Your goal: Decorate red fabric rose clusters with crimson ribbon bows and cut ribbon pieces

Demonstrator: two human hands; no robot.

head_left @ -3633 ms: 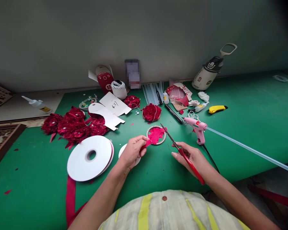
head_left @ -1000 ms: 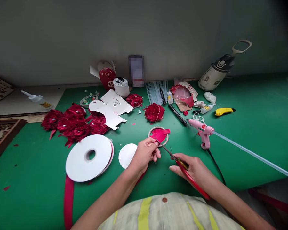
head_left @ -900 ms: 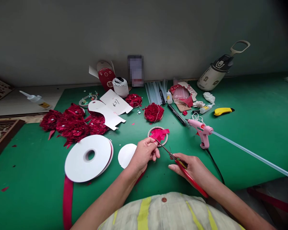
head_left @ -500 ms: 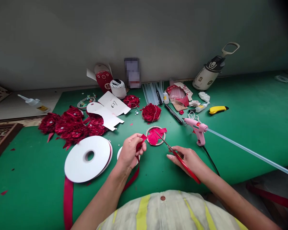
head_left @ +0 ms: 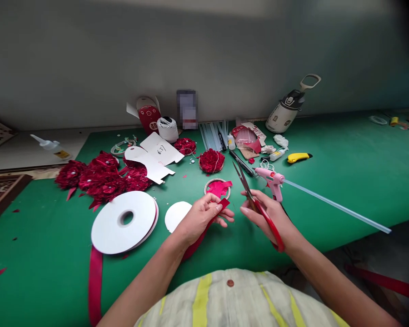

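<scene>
My left hand (head_left: 204, 217) pinches the end of a dark red ribbon (head_left: 199, 243), whose length trails down toward my lap. In my right hand (head_left: 269, 213) are red-handled scissors (head_left: 271, 227), their blades pointing up and slightly parted, away from the ribbon. Just beyond my left fingers lies a roll of tape (head_left: 229, 193) with cut red ribbon pieces (head_left: 220, 187) inside its ring. Left of my left hand is a white paper disc (head_left: 177, 215), partly covered by my wrist. A big white ribbon spool (head_left: 109, 222) lies farther left, red ribbon hanging from it.
Red fabric flowers (head_left: 102, 179) cluster at the left, beside white card (head_left: 162, 152). Another red flower (head_left: 211, 161) sits behind the tape roll. A pink glue gun (head_left: 274, 181) with a long glue stick (head_left: 337, 206) lies right, near a yellow cutter (head_left: 298, 157) and a bottle (head_left: 282, 116).
My left hand has moved right and now holds the ribbon's end outstretched. The scissors have lifted away from the tape roll and turned more upright. The view has shifted slightly.
</scene>
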